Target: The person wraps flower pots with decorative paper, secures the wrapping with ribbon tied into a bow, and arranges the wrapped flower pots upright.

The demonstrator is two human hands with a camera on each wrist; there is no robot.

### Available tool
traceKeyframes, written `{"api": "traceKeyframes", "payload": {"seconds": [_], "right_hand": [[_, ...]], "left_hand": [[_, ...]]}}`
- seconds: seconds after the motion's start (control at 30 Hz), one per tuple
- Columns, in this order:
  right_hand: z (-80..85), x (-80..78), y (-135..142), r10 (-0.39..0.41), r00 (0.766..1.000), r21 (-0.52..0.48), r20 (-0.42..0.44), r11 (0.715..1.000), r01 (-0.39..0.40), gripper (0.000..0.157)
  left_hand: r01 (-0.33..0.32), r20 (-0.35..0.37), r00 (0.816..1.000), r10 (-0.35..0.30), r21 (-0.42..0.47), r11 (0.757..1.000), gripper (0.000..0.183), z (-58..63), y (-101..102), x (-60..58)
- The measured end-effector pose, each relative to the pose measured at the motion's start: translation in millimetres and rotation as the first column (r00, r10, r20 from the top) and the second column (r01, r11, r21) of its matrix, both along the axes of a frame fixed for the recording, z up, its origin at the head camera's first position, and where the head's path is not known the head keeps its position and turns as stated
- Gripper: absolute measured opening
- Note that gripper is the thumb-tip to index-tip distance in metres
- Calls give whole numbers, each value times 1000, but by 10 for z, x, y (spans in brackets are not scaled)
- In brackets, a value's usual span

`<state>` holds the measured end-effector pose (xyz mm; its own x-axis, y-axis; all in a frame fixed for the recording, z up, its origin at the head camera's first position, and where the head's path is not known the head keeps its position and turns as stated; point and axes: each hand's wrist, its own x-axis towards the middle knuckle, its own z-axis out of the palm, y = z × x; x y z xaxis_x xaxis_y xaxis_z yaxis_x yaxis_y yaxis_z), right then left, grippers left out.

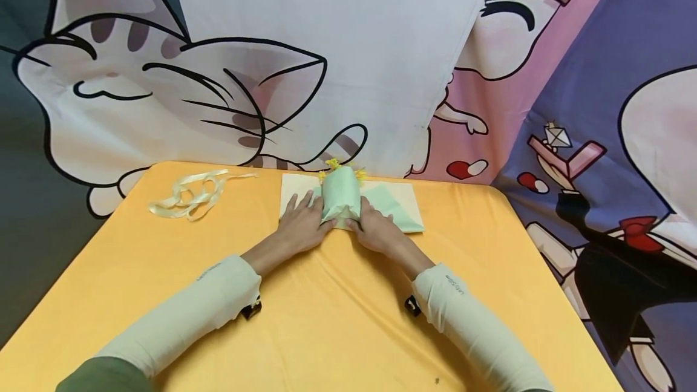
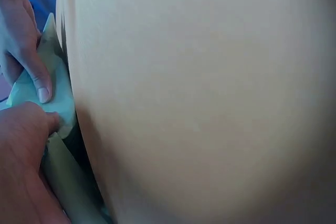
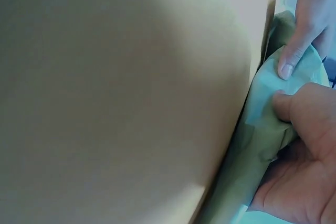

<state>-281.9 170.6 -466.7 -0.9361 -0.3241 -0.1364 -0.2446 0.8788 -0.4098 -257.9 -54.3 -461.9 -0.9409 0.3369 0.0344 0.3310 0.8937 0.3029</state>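
Note:
A roll of pale green wrapping paper (image 1: 342,189) lies in the middle near the table's far edge, with small yellow flowers (image 1: 333,164) peeking out beyond its far end. My left hand (image 1: 301,224) holds the near end of the paper from the left, its fingers spread over the side and its thumb on the fold. From the right, my right hand (image 1: 376,227) grips the same end, thumb pressed on the folded paper (image 3: 266,90) and fingers tucked beside it. In the left wrist view both thumbs sit close together on the fold. The flowers' stems are hidden inside the paper.
A cream sheet (image 1: 294,185) lies beneath the roll, and a loose flap of green paper (image 1: 392,204) spreads to the right. Curled cream ribbon (image 1: 190,195) rests at the far left of the yellow tablecloth (image 1: 348,331). A cartoon-printed curtain (image 1: 381,77) hangs behind the table.

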Motion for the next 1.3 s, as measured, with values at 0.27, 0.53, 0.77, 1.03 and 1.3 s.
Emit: {"api": "traceKeyframes", "payload": {"seconds": [0.27, 0.53, 0.77, 1.03, 1.3], "right_hand": [[258, 225, -270, 31, 1000, 17, -1, 999, -31, 84], [631, 41, -325, -12, 981, -55, 192, 998, 23, 90], [978, -232, -690, -152, 889, 34, 432, 988, 152, 99], [1123, -267, -998, -249, 859, 114, 448, 969, 221, 103], [1082, -158, -1034, -326, 871, 192, 368, 943, 272, 111]], "left_hand": [[-20, 14, 1000, 20, 13, 1000, 81, 6, -233, 101], [-40, 23, 999, 39, 34, 999, 83, 21, -309, 147], [-55, 0, 998, 55, 22, 998, 82, 31, -327, 162], [-70, -13, 997, 70, 33, 997, 82, 24, -305, 180], [-129, 135, 985, 104, 194, 972, 108, 36, -306, 222]]}}
